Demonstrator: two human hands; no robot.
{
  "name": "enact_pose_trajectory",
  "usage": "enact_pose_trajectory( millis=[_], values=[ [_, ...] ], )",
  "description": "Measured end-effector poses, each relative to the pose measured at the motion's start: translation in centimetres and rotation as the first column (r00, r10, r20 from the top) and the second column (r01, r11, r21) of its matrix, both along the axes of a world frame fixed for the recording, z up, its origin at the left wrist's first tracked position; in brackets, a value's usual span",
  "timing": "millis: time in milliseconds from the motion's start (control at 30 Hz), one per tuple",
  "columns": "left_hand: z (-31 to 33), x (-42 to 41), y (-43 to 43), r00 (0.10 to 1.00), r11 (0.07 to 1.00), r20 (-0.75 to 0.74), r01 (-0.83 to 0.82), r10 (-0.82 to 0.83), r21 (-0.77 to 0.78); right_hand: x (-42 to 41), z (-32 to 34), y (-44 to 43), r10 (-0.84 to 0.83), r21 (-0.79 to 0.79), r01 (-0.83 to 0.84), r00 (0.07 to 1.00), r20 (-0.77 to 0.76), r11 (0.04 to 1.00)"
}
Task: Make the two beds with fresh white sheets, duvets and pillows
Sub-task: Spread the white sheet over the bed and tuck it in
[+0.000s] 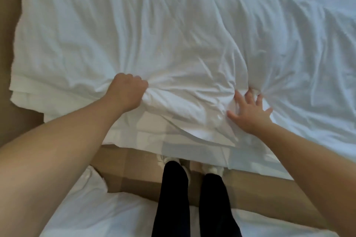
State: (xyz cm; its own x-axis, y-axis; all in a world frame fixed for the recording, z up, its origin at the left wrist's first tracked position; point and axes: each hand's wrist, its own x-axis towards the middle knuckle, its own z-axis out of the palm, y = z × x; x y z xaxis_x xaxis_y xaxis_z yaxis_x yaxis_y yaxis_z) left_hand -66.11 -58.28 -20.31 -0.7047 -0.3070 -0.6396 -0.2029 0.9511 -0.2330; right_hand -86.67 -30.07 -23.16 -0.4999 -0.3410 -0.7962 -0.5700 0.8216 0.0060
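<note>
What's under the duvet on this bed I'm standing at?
Flat white sheet layers show beneath the duvet at its near edge. Everything farther in is covered, so I cannot tell what lies there.

Narrow floor strip (pixel 134 175), duvet (pixel 134 25) overhanging, perhaps bed (pixel 96 215) behind

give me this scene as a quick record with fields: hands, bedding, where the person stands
left hand: grips a bunched fold of the duvet near its front edge
right hand: fingers spread, pressing on the duvet
duvet state: white, wrinkled, spread over the bed in front
second bed: white linen at the bottom of the view
stance: on the tan floor between the beds, black trousers, white shoes
pillows: none I can tell apart
</note>
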Motion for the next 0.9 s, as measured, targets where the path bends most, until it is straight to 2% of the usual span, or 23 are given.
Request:
enact_pose_trajectory(
  millis=[100, 167, 233, 267, 300, 333, 367, 400, 467, 500, 533, 600, 633, 667, 700, 767, 833, 900],
  values=[
    [3.8, 2.8, -2.6, 0.994, 0.997, 0.100, 0.057, -0.053, -0.042, 2.8, 2.8, -2.3, 0.057, -0.100, -0.062, 0.997, -0.053, 0.993],
    [5.3, 5.2, -3.0, 0.970, 0.999, 0.237, 0.043, -0.050, 0.033, 5.6, 4.0, -4.6, 0.153, -0.147, -0.143, 0.987, 0.057, 0.979],
    [5.2, 6.5, -2.9, 0.929, 0.964, 0.367, -0.137, 0.045, 0.228, 8.4, 4.2, -6.9, 0.172, -0.146, -0.143, 0.964, 0.205, 0.979],
    [4.6, 7.1, -2.8, 0.915, 0.919, 0.384, -0.253, 0.126, 0.303, 9.5, 4.1, -8.0, 0.137, -0.143, -0.105, 0.962, 0.237, 0.984],
    [4.1, 7.5, -3.0, 0.915, 0.861, 0.315, -0.360, 0.252, 0.358, 10.4, 4.1, -8.9, 0.091, -0.147, -0.058, 0.969, 0.231, 0.987],
    [3.9, 8.0, -3.5, 0.900, 0.818, 0.135, -0.433, 0.414, 0.379, 11.0, 4.1, -9.9, 0.059, -0.162, -0.026, 0.978, 0.200, 0.986],
    [3.8, 8.4, -4.4, 0.843, 0.812, -0.101, -0.468, 0.529, 0.348, 11.4, 4.1, -10.9, 0.053, -0.173, -0.024, 0.984, 0.169, 0.985],
    [3.8, 8.9, -5.4, 0.775, 0.825, -0.291, -0.499, 0.562, 0.264, 12.0, 4.3, -11.9, 0.071, -0.177, -0.045, 0.987, 0.144, 0.983],
    [3.7, 9.9, -8.4, 0.594, 0.748, -0.505, -0.640, 0.626, 0.175, 12.7, 4.6, -14.8, 0.072, -0.222, -0.055, 0.995, 0.067, 0.973],
    [3.7, 9.7, -10.6, 0.484, 0.658, -0.528, -0.724, 0.698, 0.206, 12.9, 4.6, -17.0, 0.038, -0.256, -0.030, 0.999, 0.026, 0.966],
    [3.6, 9.5, -12.8, 0.341, 0.523, -0.510, -0.809, 0.790, 0.269, 13.4, 4.7, -19.4, 0.012, -0.295, -0.010, 1.000, 0.006, 0.955],
    [2.8, 9.9, -16.5, 0.057, 0.203, -0.377, -0.910, 0.925, 0.360, 15.7, 4.4, -24.8, 0.074, -0.366, -0.053, 0.996, 0.044, 0.929],
    [2.3, 10.4, -17.9, -0.043, 0.077, -0.289, -0.917, 0.956, 0.392, 17.2, 4.2, -27.4, 0.120, -0.393, -0.076, 0.989, 0.088, 0.916],
    [1.9, 10.9, -19.3, -0.095, -0.002, -0.209, -0.913, 0.973, 0.407, 18.5, 3.8, -29.8, 0.147, -0.405, -0.081, 0.980, 0.134, 0.911],
    [1.4, 11.6, -20.6, -0.099, -0.032, -0.144, -0.912, 0.985, 0.409, 19.5, 3.2, -32.0, 0.155, -0.397, -0.076, 0.973, 0.172, 0.915],
    [0.3, 12.6, -22.9, -0.007, 0.016, -0.053, -0.909, 0.999, 0.416, 20.4, 1.9, -34.9, 0.147, -0.348, -0.072, 0.970, 0.195, 0.935],
    [-0.3, 13.2, -24.7, 0.133, 0.166, -0.104, -0.877, 0.986, 0.451, 20.2, 1.1, -36.1, 0.126, -0.308, -0.060, 0.971, 0.201, 0.950],
    [0.7, 14.2, -25.3, 0.229, 0.312, -0.232, -0.839, 0.945, 0.446, 20.4, 1.2, -35.9, 0.132, -0.296, -0.056, 0.961, 0.241, 0.954]
  ],
)
